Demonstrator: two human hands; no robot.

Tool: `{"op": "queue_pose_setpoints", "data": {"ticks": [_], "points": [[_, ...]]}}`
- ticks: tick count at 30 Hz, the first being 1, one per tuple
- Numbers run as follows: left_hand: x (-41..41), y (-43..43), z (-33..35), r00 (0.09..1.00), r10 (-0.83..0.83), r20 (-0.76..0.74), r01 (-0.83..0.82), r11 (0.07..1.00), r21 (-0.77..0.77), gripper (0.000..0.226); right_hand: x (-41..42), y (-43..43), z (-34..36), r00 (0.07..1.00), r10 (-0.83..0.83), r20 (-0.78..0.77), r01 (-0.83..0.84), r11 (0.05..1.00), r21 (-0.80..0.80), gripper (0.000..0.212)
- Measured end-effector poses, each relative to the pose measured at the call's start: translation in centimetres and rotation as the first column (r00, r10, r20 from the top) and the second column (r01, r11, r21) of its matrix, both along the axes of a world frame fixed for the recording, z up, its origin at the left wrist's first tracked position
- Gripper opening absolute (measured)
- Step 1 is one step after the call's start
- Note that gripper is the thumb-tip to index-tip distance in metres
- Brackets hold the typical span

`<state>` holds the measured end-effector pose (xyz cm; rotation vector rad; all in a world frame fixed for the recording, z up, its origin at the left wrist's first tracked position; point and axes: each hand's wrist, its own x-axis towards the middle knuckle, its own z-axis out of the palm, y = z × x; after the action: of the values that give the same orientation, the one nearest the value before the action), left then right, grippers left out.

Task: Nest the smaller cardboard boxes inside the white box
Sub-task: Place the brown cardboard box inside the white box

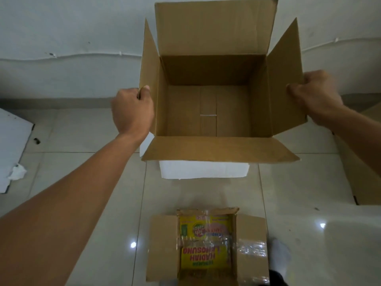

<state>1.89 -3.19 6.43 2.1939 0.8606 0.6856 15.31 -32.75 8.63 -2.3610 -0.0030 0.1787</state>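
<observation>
The white box [204, 170] stands open on the tiled floor in the centre, brown inside, white outside, all four flaps spread out and nothing in it. My left hand [132, 112] pinches the edge of its left flap. My right hand [315, 96] grips the edge of its right flap. Nearer to me on the floor lies a smaller cardboard box [208, 246] with clear tape on it and a yellow printed inner box showing between its open flaps.
Another brown cardboard box [362, 174] sits at the right edge. A flat white board [12, 149] with a crumpled paper scrap [17, 171] lies at the left. A white wall rises behind the box. A socked foot [280, 254] is at the bottom right.
</observation>
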Motion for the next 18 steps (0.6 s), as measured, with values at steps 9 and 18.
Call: {"op": "queue_pose_setpoints", "data": {"ticks": [9, 18], "points": [[3.5, -1.2, -7.4, 0.983, 0.138, -0.122, -0.131, 0.989, 0.062, 0.048, 5.4, -0.2, -8.7, 0.995, 0.091, -0.037, -0.090, 0.996, 0.031, 0.013], [3.6, -0.7, -14.5, 0.976, 0.129, -0.173, -0.119, 0.991, 0.066, 0.045, 5.4, 0.8, -14.8, 0.990, 0.108, -0.091, -0.108, 0.994, -0.001, 0.022]]}}
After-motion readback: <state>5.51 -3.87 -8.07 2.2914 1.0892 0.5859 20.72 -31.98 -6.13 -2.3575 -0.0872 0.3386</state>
